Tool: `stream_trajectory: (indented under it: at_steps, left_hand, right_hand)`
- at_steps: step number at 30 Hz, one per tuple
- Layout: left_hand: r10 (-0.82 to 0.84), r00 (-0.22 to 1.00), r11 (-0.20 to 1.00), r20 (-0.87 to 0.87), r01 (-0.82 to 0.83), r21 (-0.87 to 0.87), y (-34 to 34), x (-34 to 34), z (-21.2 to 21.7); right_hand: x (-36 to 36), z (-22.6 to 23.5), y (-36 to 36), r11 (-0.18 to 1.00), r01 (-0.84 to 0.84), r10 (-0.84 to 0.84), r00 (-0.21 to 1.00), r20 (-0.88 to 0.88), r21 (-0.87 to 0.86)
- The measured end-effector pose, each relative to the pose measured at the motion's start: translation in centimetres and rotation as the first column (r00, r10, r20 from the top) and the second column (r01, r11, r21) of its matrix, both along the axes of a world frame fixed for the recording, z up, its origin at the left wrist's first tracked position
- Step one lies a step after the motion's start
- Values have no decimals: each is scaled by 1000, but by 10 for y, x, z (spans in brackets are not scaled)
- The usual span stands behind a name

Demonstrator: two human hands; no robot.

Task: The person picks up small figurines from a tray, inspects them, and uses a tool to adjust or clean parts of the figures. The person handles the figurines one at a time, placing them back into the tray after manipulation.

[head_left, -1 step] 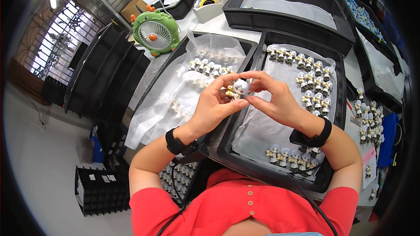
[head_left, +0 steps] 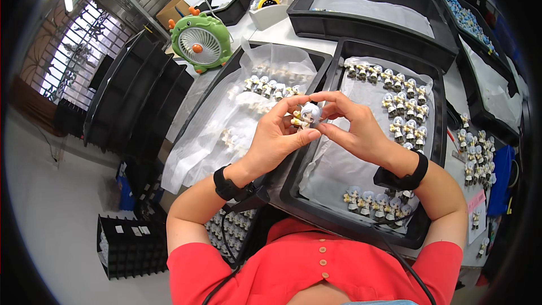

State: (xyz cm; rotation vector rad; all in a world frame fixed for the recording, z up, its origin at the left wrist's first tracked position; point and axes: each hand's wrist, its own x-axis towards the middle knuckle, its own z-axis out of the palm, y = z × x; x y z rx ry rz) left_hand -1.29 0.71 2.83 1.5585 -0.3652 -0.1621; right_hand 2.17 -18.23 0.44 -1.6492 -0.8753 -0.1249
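- Barred window (head_left: 79, 51) shines bright at the upper left of the frame, with stacked black trays (head_left: 130, 96) just right of it and a pale floor (head_left: 68, 248) below
- White tabletop (head_left: 281, 35) shows between the trays near the upper centre, where a green fan (head_left: 197, 45) stands beside the left tray (head_left: 320, 70)
- One small figurine (head_left: 309, 115), pale-haired with white and yellow clothing, is held at the centre of the frame, above the neighbouring rims of the left tray and the right tray (head_left: 437, 118)
- Left grip (head_left: 280, 127) pinches it between thumb and fingers; right grip (head_left: 353, 124) closes its fingertips about the right side of the head
- It looks light and stiff, probably moulded plastic, its smooth hair perhaps slippery
- Thin hair strands and small limbs could be fragile, so the rounded head or torso seems the safest hold
- White liner (head_left: 333, 175) carries rows of similar figurines (head_left: 401, 99) in the right tray; another cluster (head_left: 479, 155) crowds the tabletop at the right of the frame
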Motion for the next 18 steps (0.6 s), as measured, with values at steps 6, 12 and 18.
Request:
stream_trajectory:
  at_steps: [6,12,18]
  left_hand:
    - [6,999,999,38,-5,-36,-7,-8,-1]
    - [-24,997,992,77,14,126,-15,-8,-1]
    - [27,980,988,197,-57,146,-20,1,-12]
  right_hand:
    - [1,-2,-2,979,-131,176,931,-319,156]
    - [4,-5,-1,925,-204,355,759,-545,319]
    - [5,-2,-4,933,-193,352,660,-663,303]
